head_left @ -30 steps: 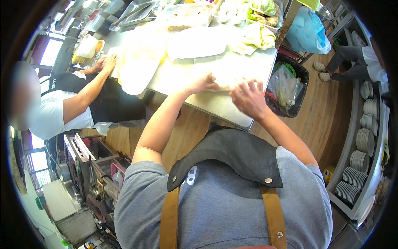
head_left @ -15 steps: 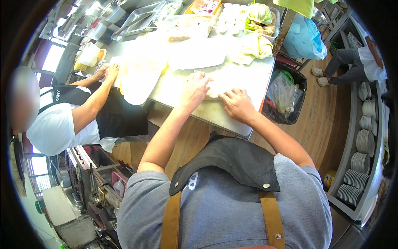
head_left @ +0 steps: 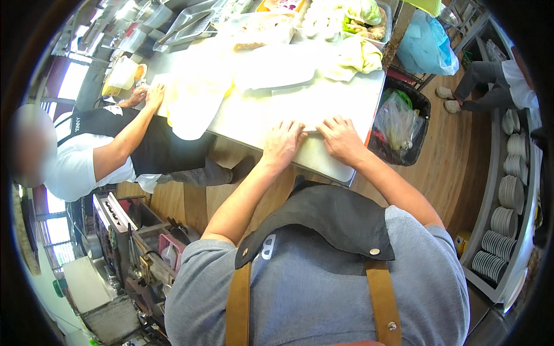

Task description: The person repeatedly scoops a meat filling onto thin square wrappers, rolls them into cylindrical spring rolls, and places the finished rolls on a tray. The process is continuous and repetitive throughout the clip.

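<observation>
My left hand [head_left: 281, 144] and my right hand [head_left: 343, 140] rest side by side at the near part of a bright worktable [head_left: 242, 131], fingers bent and tips turned inward. Between them shows the edge of a pale, thin sheet [head_left: 313, 131], washed out by glare. Both hands seem to pinch or press at this edge, but what lies under the fingers cannot be made out. Beyond it lies a white, sheet-like stack [head_left: 277, 66], with a pale yellow-green cloth or leaf bundle [head_left: 355, 59] to its right.
Along the far edge stand a clear tub of food [head_left: 259, 33], an orange tray [head_left: 283, 6] and a box of vegetables [head_left: 369, 29]. A co-worker [head_left: 109, 150] works at the left. A lined bin [head_left: 401, 127] stands right of the table; plate stacks [head_left: 511, 193] fill a shelf further right.
My left hand has come nearer to me and closer to my right hand, its fingers now level with the right's. The co-worker's hands stay at the left of the table.
</observation>
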Demonstrator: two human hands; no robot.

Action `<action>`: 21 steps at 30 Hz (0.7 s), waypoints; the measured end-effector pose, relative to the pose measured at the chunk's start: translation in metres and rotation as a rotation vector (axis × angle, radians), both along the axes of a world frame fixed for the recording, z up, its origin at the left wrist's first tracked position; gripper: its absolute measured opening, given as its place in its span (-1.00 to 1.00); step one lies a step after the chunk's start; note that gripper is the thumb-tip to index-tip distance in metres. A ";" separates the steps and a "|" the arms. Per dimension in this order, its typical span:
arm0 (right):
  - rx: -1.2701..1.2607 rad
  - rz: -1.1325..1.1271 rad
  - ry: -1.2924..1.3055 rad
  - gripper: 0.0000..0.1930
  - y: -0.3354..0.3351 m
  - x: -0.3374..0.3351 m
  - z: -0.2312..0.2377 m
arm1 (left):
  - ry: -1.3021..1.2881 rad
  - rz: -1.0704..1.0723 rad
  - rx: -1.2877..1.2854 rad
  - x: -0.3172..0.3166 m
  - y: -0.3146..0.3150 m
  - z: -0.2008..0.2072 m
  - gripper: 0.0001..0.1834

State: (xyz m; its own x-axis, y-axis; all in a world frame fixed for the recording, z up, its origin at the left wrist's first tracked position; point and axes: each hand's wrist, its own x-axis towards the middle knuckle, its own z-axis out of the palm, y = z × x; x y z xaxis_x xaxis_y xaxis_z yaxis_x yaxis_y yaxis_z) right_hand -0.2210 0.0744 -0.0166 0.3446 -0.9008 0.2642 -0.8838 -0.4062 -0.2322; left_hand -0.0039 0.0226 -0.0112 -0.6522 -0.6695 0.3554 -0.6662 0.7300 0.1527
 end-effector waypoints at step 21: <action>-0.089 0.020 -0.021 -0.73 0.012 -0.011 0.001 | 0.010 -0.127 0.283 0.006 -0.014 0.014 -0.76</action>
